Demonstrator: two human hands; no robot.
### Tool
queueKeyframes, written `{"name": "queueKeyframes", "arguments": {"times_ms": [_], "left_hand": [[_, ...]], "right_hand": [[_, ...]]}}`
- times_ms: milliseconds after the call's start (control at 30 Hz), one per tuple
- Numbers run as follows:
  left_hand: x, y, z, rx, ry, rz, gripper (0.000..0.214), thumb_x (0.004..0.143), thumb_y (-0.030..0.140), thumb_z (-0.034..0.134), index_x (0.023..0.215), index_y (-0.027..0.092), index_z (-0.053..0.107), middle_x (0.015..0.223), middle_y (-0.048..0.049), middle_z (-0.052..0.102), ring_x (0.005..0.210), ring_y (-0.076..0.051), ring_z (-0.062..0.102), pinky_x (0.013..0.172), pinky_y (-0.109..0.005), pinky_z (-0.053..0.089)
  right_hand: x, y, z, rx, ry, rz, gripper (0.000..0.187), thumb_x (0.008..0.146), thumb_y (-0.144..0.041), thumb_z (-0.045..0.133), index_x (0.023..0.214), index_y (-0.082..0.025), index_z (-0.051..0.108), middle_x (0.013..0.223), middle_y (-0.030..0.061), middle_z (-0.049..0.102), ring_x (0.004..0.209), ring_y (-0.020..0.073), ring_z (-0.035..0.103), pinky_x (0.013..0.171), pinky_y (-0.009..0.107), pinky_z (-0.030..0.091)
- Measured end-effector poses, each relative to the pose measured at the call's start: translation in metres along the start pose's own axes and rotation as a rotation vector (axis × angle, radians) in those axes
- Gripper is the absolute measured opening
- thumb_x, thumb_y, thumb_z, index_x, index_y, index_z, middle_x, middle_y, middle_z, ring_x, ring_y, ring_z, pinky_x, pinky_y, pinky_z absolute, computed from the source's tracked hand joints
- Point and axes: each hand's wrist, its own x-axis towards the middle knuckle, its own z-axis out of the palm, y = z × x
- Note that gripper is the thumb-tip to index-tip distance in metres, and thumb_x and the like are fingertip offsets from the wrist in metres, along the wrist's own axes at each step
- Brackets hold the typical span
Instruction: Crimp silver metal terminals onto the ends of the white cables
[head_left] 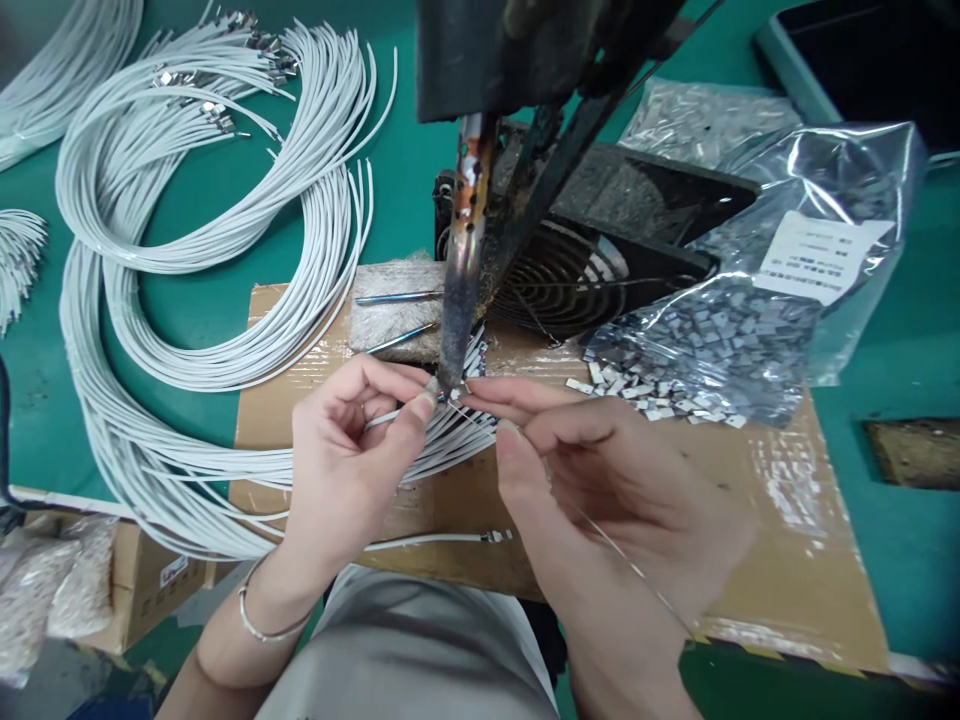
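Note:
My left hand (352, 450) pinches the end of a thin white wire (390, 415) between thumb and forefinger, right under the tip of a fixed soldering iron (461, 290). My right hand (600, 480) is closed in a pinch on a fine solder wire (630, 565) that trails back over my wrist, with its fingertips touching the same spot at the iron tip. A fan of white wire ends (457, 430) lies on the cardboard sheet (787, 560) beneath both hands.
Large coils of white wires (225, 200) cover the green table at left. A black fan (600, 260) sits behind the iron. A clear bag of small metal terminals (735, 340) spills at right. Tweezers (397, 297) rest on a pad. A small box (142, 580) sits bottom left.

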Motion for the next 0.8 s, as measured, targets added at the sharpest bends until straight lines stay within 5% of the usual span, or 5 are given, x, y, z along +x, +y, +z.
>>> {"name": "queueKeyframes", "arguments": {"times_ms": [800], "left_hand": [[0.0011, 0.0008, -0.0026, 0.044, -0.005, 0.031, 0.015, 0.088, 0.01, 0.082, 0.078, 0.02, 0.078, 0.089, -0.0002, 0.081, 0.069, -0.009, 0.065, 0.055, -0.018, 0.045]], "right_hand": [[-0.0006, 0.0024, -0.0013, -0.03, -0.027, -0.023, 0.021, 0.09, -0.006, 0.075, 0.087, -0.025, 0.067, 0.112, -0.0007, 0.085, 0.104, 0.0186, 0.082, 0.093, 0.031, 0.064]]}}
